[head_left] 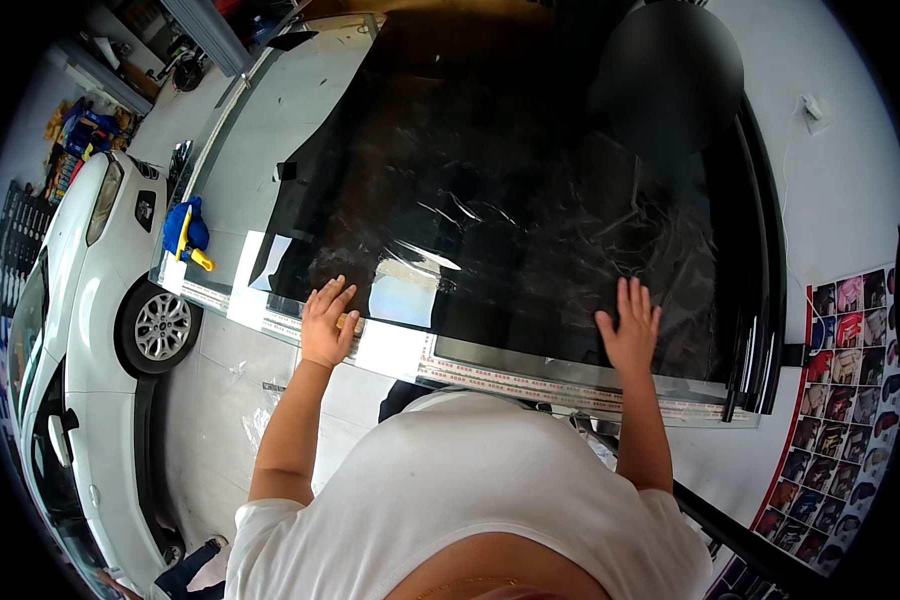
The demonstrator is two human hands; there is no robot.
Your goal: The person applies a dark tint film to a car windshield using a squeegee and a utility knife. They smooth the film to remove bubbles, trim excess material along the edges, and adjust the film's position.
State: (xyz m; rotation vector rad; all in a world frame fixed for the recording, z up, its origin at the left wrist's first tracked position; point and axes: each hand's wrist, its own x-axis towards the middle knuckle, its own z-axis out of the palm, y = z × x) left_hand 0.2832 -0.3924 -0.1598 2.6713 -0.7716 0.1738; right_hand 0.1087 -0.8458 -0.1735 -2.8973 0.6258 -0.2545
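Evidently thin stuff: a large, dark, glossy sheet of translucent film [530,250] lies beyond both hands, running out ahead of them and filling the span between. Left hand [327,325] palm down at its near edge, fingers somewhat spread; right hand [630,330] likewise flat, fingers closer together, thumb out, on the near right part. Neither pinches anything; how hard they press, cannot tell.

Handling, as judged: light for its size, limp, slick, quick to crease. Fine wrinkles show just beyond and right of the right hand; bright crinkles ahead, between the hands. Best hold: flat palms to steady it, or two well-separated pinches along the near edge; a single-handed tug would likely pucker it.

Beneath the film, a clear glass-topped table [305,95] shows ahead-left of the left hand. Farther left of that hand, a blue, bunched item with a yellow handle [189,235] rests at the table's edge. Right of the right hand, a long black tubular roll [767,270] along the side.
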